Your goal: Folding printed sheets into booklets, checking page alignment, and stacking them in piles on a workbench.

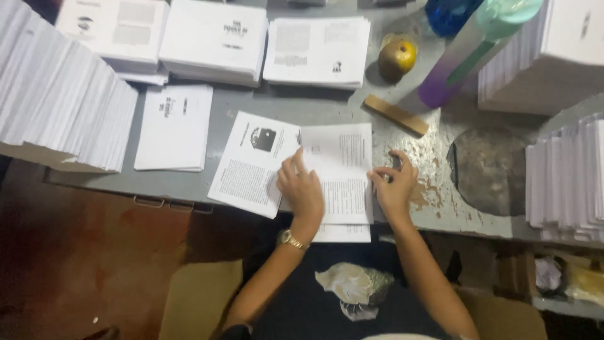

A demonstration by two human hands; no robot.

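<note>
A printed white sheet [343,164] lies on the grey table [327,107] in front of me, on top of other sheets. My left hand [302,189], with a gold watch on the wrist, presses flat on its left part. My right hand [393,186] rests at its right edge with fingers bent on the table, holding nothing I can make out. Another printed sheet [248,164] with a dark picture lies just left of my left hand.
Stacks of printed paper [214,41] line the back and left [56,101]; more stacks stand at right [566,176]. A wooden block [395,114], a yellow-brown fruit [397,58] and a purple-green bottle [469,56] sit behind my right hand. The table's surface is worn at right [491,167].
</note>
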